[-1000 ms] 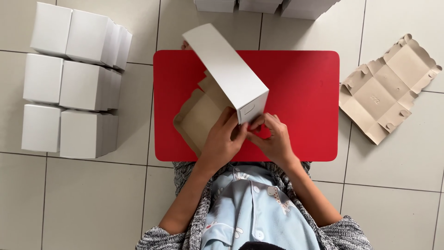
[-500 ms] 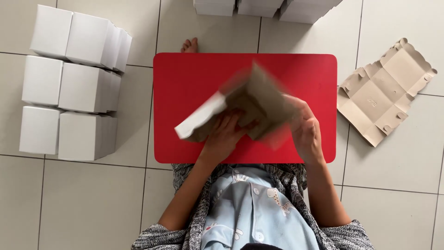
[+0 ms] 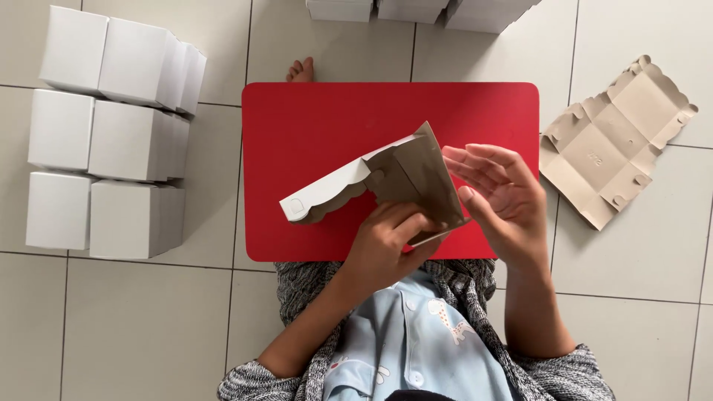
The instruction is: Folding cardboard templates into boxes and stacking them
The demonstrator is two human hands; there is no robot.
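At the frame's centre the half-folded carton shows a white outer face and a dull grey-brown inside, over a plain bright red table. The stacked folded boxes at upper left and the box row along the top edge are white, while the flat carton blank at upper right is beige-brown on pale grey-white floor tiles with darker grout lines. At the bottom, a pale blue shirt with small printed figures sits under a black-and-white flecked knit cardigan.

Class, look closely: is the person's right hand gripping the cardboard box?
No: the right hand is open beside the cardboard box; only the left hand grips it.
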